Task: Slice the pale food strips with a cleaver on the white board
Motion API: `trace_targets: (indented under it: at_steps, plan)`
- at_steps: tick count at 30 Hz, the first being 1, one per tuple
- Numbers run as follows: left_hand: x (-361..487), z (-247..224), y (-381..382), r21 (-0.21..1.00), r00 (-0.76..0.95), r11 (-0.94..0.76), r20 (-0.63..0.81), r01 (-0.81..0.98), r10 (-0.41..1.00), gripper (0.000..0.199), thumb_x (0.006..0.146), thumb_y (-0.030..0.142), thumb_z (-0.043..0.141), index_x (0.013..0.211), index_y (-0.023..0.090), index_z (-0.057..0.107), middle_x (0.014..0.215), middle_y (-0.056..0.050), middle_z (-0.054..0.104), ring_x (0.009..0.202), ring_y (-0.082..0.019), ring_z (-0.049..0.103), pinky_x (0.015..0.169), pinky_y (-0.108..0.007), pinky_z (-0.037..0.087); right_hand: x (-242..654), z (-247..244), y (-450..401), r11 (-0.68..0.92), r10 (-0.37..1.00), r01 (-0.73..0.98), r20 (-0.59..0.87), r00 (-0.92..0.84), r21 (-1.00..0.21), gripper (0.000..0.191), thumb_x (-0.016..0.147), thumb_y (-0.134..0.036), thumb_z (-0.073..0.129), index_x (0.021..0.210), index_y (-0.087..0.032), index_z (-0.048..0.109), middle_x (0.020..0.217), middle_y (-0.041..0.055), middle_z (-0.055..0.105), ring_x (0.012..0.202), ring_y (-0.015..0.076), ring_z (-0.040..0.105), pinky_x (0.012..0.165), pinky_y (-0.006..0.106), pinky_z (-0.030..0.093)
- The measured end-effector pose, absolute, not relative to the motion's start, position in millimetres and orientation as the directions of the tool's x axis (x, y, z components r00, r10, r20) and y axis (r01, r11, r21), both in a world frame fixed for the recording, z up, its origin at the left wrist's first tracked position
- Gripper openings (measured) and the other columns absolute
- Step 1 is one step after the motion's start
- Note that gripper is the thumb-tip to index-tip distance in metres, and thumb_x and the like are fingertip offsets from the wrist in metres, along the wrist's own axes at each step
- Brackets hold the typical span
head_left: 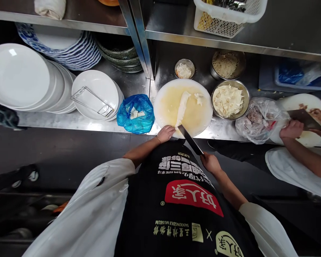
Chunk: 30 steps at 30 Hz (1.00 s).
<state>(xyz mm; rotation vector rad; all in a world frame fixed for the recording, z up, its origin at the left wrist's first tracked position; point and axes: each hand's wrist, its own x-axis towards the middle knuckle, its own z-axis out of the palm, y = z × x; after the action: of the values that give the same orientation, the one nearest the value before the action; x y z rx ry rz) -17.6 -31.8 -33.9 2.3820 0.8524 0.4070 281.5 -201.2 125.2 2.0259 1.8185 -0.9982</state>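
Note:
A round cutting board [164,107] lies at the counter's edge, stained yellowish. On it rests a long pale strip of food [182,107], with a few small pieces [199,99] to its right. My left hand [166,133] is at the board's near edge, fingers pressed together at the strip's lower end; what they hold is too small to make out. My right hand [211,162] is wrapped round the handle of a dark-bladed knife [189,139], whose tip is over the board beside the strip. Right of the board stands a metal bowl of pale slices [228,100].
A blue bag [136,114] with white pieces sits left of the board; stacked plates [96,89] stand farther left. Bowls [184,68] are behind. At right are a clear bag [259,119] and a co-worker's hands [292,129] with a cleaver [305,119]. A shelf edge [176,36] overhangs the back.

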Motion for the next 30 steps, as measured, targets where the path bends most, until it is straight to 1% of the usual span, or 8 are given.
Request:
trace_targets:
  at_steps: [3,5,10,15,17,21,26,30]
  plan:
    - [-18,-33,-32,0.6,0.746,-0.636,0.095,0.486,0.66,0.036,0.094,0.016,0.05,0.123,0.023,0.07,0.127,-0.01,0.067,0.121,-0.025,0.057,0.108,-0.049,0.046,276,121,-185,-0.184,0.841,0.936,-0.541,-0.009,-0.301,0.037,0.103,-0.036,0.038,0.118,-0.016,0.066,0.094,0.0108,0.073,0.088,0.0249,0.069,0.071,0.027,0.04]
    - [-17,-33,-32,0.591,0.743,-0.641,0.101,0.489,0.661,0.035,0.095,0.017,0.05,0.122,0.022,0.071,0.127,-0.01,0.067,0.12,-0.025,0.058,0.108,-0.049,0.046,273,116,-174,-0.183,0.829,0.939,-0.56,-0.011,-0.29,0.036,0.103,-0.034,0.039,0.119,-0.016,0.065,0.095,0.0111,0.073,0.089,0.025,0.068,0.072,0.027,0.041]
    - [-15,-28,-33,0.589,0.736,-0.643,0.118,0.489,0.667,0.031,0.096,0.018,0.049,0.116,0.021,0.072,0.126,-0.008,0.067,0.119,-0.024,0.057,0.107,-0.046,0.046,283,116,-162,-0.171,0.766,0.96,-0.643,-0.012,-0.222,0.027,0.1,-0.032,0.045,0.098,-0.018,0.068,0.084,0.0095,0.072,0.079,0.0238,0.067,0.069,0.027,0.039]
    - [-10,-22,-34,0.606,0.697,-0.59,0.081,0.533,0.712,0.026,0.096,0.023,0.051,0.112,0.021,0.072,0.123,-0.008,0.068,0.118,-0.024,0.058,0.107,-0.047,0.045,283,114,-140,-0.144,0.883,0.957,-0.47,0.008,-0.254,0.039,0.104,-0.036,0.036,0.118,-0.014,0.065,0.095,0.0133,0.073,0.086,0.026,0.068,0.072,0.029,0.039]
    - [-7,-21,-34,0.603,0.674,-0.563,0.057,0.565,0.736,0.027,0.096,0.026,0.052,0.113,0.02,0.071,0.121,-0.009,0.068,0.116,-0.025,0.058,0.106,-0.047,0.045,280,111,-126,-0.138,0.866,0.961,-0.5,0.0,-0.238,0.038,0.104,-0.032,0.036,0.117,-0.012,0.065,0.096,0.0146,0.073,0.087,0.0256,0.068,0.073,0.029,0.039]
    - [1,-18,-30,0.58,0.633,-0.536,0.045,0.613,0.773,0.032,0.094,0.03,0.056,0.121,0.016,0.067,0.118,-0.011,0.068,0.111,-0.027,0.059,0.102,-0.045,0.046,287,116,-102,-0.124,0.8,0.975,-0.6,-0.013,-0.186,0.03,0.101,-0.03,0.043,0.1,-0.014,0.069,0.091,0.014,0.073,0.083,0.0243,0.066,0.07,0.028,0.037]
    - [15,-14,-23,0.531,0.592,-0.505,0.008,0.68,0.806,0.032,0.091,0.027,0.06,0.121,0.017,0.069,0.109,-0.011,0.069,0.105,-0.028,0.06,0.097,-0.045,0.046,291,120,-78,-0.134,0.898,0.963,-0.44,0.019,-0.232,0.037,0.104,-0.036,0.038,0.116,-0.013,0.065,0.094,0.0145,0.073,0.084,0.0256,0.066,0.069,0.028,0.037]
    - [23,-12,-17,0.51,0.559,-0.469,-0.03,0.721,0.828,0.029,0.089,0.025,0.061,0.115,0.017,0.071,0.105,-0.012,0.07,0.102,-0.029,0.062,0.094,-0.046,0.046,295,112,-57,-0.122,0.823,0.975,-0.568,-0.007,-0.188,0.031,0.101,-0.027,0.042,0.108,-0.011,0.068,0.093,0.0165,0.073,0.083,0.0256,0.066,0.069,0.029,0.037]
